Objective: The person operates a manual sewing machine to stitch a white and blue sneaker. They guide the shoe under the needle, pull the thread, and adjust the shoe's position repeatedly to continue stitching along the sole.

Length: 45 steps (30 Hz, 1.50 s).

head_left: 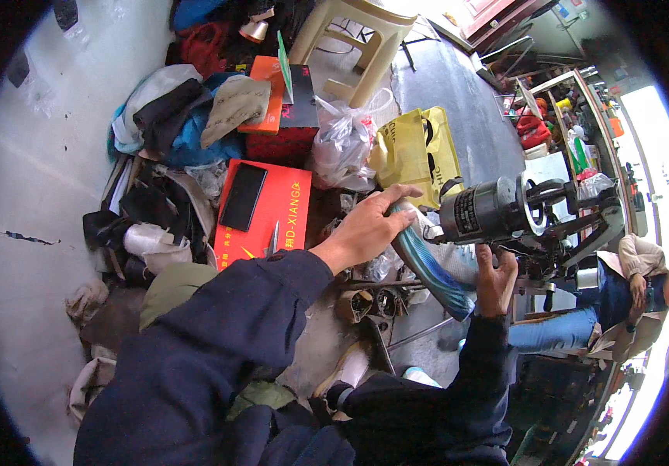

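Note:
A shoe [437, 268] with a blue, wavy-edged sole and a light grey mesh upper is held tilted on its side at a dark grey shoe-stitching machine [478, 211]. My left hand [369, 231] grips one end of the shoe, its fingers reaching over the sole edge. Close under the machine head, my right hand [497, 281] holds the other end from the right, some of its fingers hidden. The upper meets the machine's working end, but the contact point is too small to make out.
A black phone [244, 197] and scissors lie on a red box [276, 208] at left. Behind are a yellow bag [420, 151], a white plastic bag [344, 144] and a beige stool [358, 35]. Cloths pile up by the wall. Another person [622, 287] sits at right.

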Available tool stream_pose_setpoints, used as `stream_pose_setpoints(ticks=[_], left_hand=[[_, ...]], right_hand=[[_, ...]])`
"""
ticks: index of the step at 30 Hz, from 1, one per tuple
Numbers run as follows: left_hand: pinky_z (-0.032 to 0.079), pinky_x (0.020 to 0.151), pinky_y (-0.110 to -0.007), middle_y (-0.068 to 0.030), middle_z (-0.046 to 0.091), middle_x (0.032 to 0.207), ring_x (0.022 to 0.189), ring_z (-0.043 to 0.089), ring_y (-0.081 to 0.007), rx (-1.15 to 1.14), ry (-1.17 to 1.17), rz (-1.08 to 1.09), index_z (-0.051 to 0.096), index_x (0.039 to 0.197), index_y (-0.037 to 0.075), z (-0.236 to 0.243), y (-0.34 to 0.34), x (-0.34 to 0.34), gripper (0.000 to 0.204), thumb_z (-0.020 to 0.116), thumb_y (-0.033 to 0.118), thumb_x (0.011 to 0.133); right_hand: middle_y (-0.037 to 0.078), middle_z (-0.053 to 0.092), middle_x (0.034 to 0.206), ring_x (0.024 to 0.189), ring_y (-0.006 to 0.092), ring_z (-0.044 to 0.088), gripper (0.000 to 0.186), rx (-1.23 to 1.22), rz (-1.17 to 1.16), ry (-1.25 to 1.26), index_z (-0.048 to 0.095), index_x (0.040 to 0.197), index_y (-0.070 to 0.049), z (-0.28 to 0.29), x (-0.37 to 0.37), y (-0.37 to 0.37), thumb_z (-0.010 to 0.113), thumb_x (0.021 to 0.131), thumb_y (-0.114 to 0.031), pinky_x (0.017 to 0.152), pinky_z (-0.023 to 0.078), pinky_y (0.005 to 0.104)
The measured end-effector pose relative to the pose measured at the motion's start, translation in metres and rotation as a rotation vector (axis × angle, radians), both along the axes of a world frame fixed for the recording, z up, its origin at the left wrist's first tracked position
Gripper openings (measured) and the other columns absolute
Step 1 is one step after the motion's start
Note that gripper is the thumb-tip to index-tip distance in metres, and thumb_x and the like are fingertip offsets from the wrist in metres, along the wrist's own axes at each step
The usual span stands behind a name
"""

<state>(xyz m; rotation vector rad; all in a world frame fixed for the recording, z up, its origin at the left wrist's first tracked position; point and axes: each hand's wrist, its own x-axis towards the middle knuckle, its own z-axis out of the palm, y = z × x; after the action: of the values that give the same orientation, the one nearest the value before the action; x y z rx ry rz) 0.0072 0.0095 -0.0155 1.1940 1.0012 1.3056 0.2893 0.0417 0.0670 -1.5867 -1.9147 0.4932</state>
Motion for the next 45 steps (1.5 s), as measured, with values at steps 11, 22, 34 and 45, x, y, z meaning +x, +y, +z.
stream_pose_setpoints(ticks=[11, 22, 34, 45], left_hand=[[0.038, 0.115, -0.036, -0.0101, 0.061, 0.136, 0.132, 0.054, -0.0205, 0.184, 0.026, 0.018, 0.057, 0.144, 0.01, -0.003, -0.001, 0.001, 0.043, 0.063, 0.014, 0.102], [0.038, 0.116, -0.038, -0.0093, 0.06, 0.137, 0.133, 0.054, -0.0215, 0.238, 0.008, -0.011, 0.057, 0.142, 0.009, 0.001, -0.001, -0.003, 0.043, 0.064, 0.008, 0.1], [0.038, 0.117, -0.039, -0.0113, 0.06, 0.136, 0.134, 0.053, -0.0248, 0.255, 0.006, -0.002, 0.06, 0.139, 0.011, 0.009, -0.005, -0.006, 0.042, 0.064, 0.006, 0.098], [0.044, 0.111, -0.047, -0.0226, 0.065, 0.125, 0.126, 0.058, -0.0403, 0.412, 0.163, 0.383, 0.071, 0.112, 0.006, 0.021, -0.017, 0.01, 0.028, 0.073, 0.011, 0.085]], right_hand=[[0.019, 0.073, 0.123, 0.113, 0.0404, 0.068, 0.037, 0.321, 0.217, -0.871, 0.074, 0.12, -0.007, -0.036, 0.04, 0.048, 0.063, 0.085, -0.005, 0.099, 0.053, 0.0518], [0.02, 0.069, 0.132, 0.118, 0.0438, 0.065, 0.041, 0.344, 0.074, -1.049, 0.071, 0.129, -0.008, -0.05, 0.054, 0.054, 0.067, 0.089, -0.014, 0.104, 0.051, 0.0525], [0.011, 0.071, 0.115, 0.105, 0.0271, 0.069, 0.032, 0.117, -0.164, 0.384, 0.063, 0.128, 0.0, -0.067, 0.1, 0.051, 0.061, 0.101, -0.017, 0.097, 0.054, 0.0428], [0.006, 0.07, 0.088, 0.074, 0.0135, 0.066, 0.024, -0.023, -0.209, 0.356, 0.071, 0.111, -0.001, 0.01, 0.008, -0.07, 0.062, 0.104, -0.022, 0.06, 0.048, 0.0249]])
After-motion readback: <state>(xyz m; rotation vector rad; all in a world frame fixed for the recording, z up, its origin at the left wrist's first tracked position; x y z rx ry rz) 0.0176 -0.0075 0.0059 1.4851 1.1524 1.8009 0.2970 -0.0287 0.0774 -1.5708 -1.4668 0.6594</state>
